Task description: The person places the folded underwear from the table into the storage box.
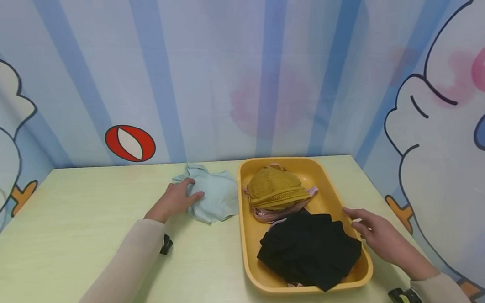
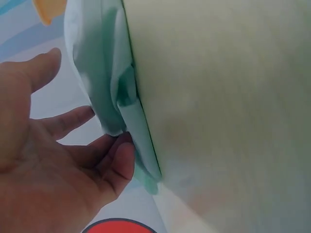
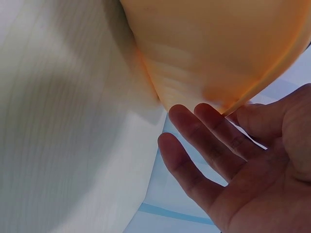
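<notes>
A thin, light blue fabric garment (image 1: 215,193) lies crumpled on the table, left of a yellow plastic bin (image 1: 243,243). My left hand (image 1: 176,200) is over the garment's left edge with its fingers spread; in the left wrist view the fingertips (image 2: 127,141) touch the fabric, and the thumb stands apart from it. Beside the bin's right rim is my right hand (image 1: 380,236), fingers loosely extended. The right wrist view has its fingertips (image 3: 177,114) by the bin's outer wall (image 3: 204,63) and the thumb near the rim; whether they press on it I cannot tell.
Inside the bin, a mustard-yellow bra (image 1: 277,187) lies on pink pieces at the back, and a crumpled black garment (image 1: 309,251) fills the front. A pale green table (image 1: 77,234) carries everything. Behind and beside it hangs a striped blue cartoon backdrop (image 1: 209,76).
</notes>
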Tool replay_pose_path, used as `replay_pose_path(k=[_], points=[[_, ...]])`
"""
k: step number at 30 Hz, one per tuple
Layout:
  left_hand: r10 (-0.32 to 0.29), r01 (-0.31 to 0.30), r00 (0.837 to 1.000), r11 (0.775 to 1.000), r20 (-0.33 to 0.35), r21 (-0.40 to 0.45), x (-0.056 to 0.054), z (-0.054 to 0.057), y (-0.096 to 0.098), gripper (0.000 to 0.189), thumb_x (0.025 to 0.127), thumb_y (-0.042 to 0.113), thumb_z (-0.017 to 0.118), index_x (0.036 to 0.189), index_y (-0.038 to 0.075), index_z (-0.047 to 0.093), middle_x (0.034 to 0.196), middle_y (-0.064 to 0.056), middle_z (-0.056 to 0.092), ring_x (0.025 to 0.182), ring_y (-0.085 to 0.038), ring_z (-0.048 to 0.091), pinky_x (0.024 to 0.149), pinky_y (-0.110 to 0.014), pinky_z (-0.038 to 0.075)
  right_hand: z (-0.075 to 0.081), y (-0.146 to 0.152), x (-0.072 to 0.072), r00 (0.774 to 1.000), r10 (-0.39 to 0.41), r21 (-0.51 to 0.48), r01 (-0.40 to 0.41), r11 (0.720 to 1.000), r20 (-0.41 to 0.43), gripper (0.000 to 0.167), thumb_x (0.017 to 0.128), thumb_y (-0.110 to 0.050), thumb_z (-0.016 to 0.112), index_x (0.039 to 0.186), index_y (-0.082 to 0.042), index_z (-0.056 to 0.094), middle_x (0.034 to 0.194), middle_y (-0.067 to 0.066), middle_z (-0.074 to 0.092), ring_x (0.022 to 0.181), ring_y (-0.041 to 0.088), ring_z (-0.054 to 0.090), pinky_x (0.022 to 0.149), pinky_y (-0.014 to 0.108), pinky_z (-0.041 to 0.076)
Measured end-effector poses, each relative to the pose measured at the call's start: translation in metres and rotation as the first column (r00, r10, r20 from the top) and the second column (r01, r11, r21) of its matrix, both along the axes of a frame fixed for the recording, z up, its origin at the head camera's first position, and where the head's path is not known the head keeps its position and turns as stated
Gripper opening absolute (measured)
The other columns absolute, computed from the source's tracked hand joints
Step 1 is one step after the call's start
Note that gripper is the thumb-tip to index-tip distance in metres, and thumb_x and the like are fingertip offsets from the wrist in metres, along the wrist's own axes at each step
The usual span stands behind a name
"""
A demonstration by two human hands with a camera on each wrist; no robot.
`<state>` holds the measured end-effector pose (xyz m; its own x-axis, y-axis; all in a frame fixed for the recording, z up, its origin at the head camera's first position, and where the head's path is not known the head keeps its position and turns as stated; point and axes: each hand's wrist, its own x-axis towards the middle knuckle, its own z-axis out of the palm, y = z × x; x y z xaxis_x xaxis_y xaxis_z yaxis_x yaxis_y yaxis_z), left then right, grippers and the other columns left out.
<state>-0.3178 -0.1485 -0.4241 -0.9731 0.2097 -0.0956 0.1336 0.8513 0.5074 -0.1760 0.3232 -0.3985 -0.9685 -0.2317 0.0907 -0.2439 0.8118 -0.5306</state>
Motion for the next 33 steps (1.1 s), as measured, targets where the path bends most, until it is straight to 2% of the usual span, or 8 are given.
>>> replay_pose_path(k=[8,18,24,28,33], points=[[0.003,-0.003,1.0,1.0,-0.025,0.005,-0.003,0.0,0.012,0.062,0.092,0.041,0.059,0.137,0.002,0.04,0.133,-0.026,0.047,0.124,-0.047,0.034,0.097,-0.057,0.033,-0.001,0.001,0.0,1.0,0.006,-0.011,-0.006,1.0,0.004,0.038,0.097,-0.004,0.05,0.134,0.002,0.049,0.131,0.022,0.052,0.104,0.036,0.058,0.074,0.041,0.052],[-0.021,0.024,0.998,0.999,-0.065,0.049,-0.007,-0.004,0.022,0.063,0.089,0.026,0.066,0.136,-0.002,0.036,0.131,-0.028,0.048,0.121,-0.046,0.041,0.097,-0.054,0.035,0.001,0.002,0.001,1.0,0.011,-0.017,-0.011,1.0,0.008,0.037,0.097,-0.003,0.05,0.134,0.003,0.049,0.131,0.023,0.051,0.106,0.038,0.057,0.076,0.042,0.052],[-0.029,0.037,0.995,0.997,-0.099,0.075,-0.005,0.0,0.023,0.058,0.089,0.019,0.067,0.134,0.001,0.036,0.127,-0.031,0.05,0.118,-0.045,0.045,0.095,-0.053,0.037,0.001,0.001,0.0,1.0,0.009,-0.021,-0.009,1.0,0.008,0.037,0.097,-0.003,0.05,0.134,0.003,0.049,0.131,0.023,0.051,0.106,0.038,0.057,0.076,0.043,0.052],[-0.066,0.079,0.989,0.992,-0.129,0.096,-0.005,0.001,0.021,0.054,0.089,0.015,0.065,0.134,0.002,0.036,0.123,-0.032,0.052,0.114,-0.043,0.049,0.092,-0.052,0.04,0.001,0.001,0.0,1.0,0.005,-0.022,-0.005,1.0,0.013,0.038,0.097,-0.003,0.05,0.134,0.002,0.049,0.131,0.022,0.051,0.106,0.038,0.057,0.076,0.043,0.052],[-0.118,0.146,0.974,0.979,-0.193,0.139,-0.005,0.002,0.02,0.046,0.091,0.01,0.061,0.131,0.005,0.04,0.121,-0.028,0.053,0.113,-0.04,0.049,0.091,-0.051,0.039,-0.001,0.001,0.0,1.0,0.0,-0.011,0.0,1.0,0.004,0.038,0.097,-0.004,0.051,0.134,0.001,0.049,0.131,0.022,0.051,0.105,0.037,0.058,0.075,0.042,0.052]])
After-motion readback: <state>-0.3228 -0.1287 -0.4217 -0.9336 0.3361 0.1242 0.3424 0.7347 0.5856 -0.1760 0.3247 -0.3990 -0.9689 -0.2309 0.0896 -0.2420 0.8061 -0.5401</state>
